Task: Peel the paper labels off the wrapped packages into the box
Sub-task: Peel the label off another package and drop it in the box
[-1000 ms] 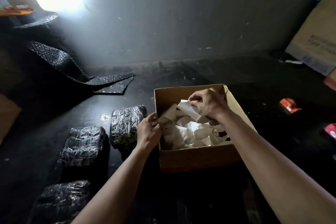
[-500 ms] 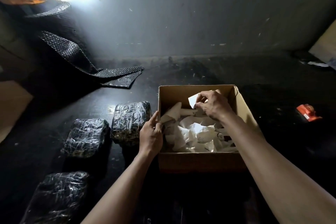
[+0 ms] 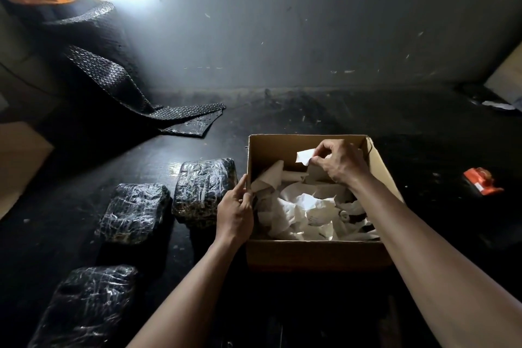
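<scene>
An open cardboard box sits on the dark floor, holding a heap of crumpled white paper labels. My right hand hovers over the box's far side and pinches a small white paper label between thumb and fingers. My left hand rests against the box's left wall, fingers touching its rim. Three packages wrapped in black plastic lie left of the box: one beside it, one further left, one nearest me.
Black bubble wrap spills from a roll at the back left. An orange tape dispenser lies on the floor to the right. Cardboard pieces sit at the far left and far right. A grey wall stands behind.
My right hand has lifted slightly with the label, which now shows as a smaller piece pinched at the fingertips. My left hand stays at the box's left wall. The camera view shifted left.
</scene>
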The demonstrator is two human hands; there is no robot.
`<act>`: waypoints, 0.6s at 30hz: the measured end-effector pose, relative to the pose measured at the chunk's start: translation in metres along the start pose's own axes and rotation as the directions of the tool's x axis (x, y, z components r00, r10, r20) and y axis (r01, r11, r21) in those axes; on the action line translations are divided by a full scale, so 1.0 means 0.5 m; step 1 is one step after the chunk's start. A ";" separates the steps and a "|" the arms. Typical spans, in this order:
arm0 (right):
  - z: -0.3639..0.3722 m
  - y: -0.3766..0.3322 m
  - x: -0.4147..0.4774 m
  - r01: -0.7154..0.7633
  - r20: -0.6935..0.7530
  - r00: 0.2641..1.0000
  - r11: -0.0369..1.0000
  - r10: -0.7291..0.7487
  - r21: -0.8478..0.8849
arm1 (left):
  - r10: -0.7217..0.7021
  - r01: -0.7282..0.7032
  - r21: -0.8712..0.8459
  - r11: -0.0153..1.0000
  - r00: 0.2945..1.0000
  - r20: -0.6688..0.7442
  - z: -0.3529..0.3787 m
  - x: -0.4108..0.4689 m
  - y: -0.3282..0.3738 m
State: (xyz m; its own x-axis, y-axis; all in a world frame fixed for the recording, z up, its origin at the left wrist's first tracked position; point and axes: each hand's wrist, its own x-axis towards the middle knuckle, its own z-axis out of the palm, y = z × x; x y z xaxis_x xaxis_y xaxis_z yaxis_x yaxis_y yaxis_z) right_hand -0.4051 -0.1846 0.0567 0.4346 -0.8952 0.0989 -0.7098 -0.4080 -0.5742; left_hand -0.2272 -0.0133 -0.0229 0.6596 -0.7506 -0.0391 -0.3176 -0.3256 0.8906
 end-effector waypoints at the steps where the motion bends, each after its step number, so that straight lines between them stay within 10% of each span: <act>1: 0.002 0.003 0.002 -0.001 0.007 1.000 1.000 0.001 0.010 | 0.002 -0.002 0.000 1.000 1.000 0.003 0.000 0.000 -0.001; 18: 0.015 0.018 0.024 -0.004 0.063 0.998 1.000 0.004 -0.001 | -0.032 0.031 -0.072 0.997 1.000 -0.001 0.003 0.001 -0.004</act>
State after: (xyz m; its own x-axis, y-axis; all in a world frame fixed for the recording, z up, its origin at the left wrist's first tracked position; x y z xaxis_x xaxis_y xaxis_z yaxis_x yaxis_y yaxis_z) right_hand -0.4023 -0.1976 0.0468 0.4661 -0.8836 0.0454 -0.7119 -0.4050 -0.5737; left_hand -0.2274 -0.0138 -0.0254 0.6698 -0.7395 -0.0669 -0.2471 -0.3070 0.9191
